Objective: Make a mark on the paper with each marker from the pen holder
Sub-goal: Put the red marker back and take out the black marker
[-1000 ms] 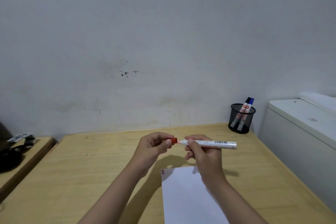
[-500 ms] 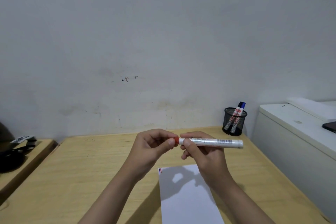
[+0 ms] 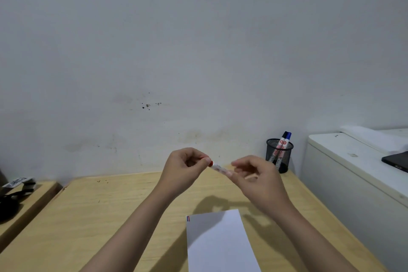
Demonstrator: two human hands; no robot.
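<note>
Above the paper [image 3: 218,240], both hands pinch red marker [image 3: 218,167] betw. them: left hand [image 3: 185,168] on cap end, right hand [image 3: 256,180] on barrel.

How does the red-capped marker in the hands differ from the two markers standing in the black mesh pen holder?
The red-capped white marker is held above the wooden desk, lying almost level between the left hand and the right hand; the two markers lean upright in the black mesh pen holder. Its cap end is red; theirs are black and blue. Hands cover much of its barrel; theirs show through the mesh. All have white barrels.
</note>
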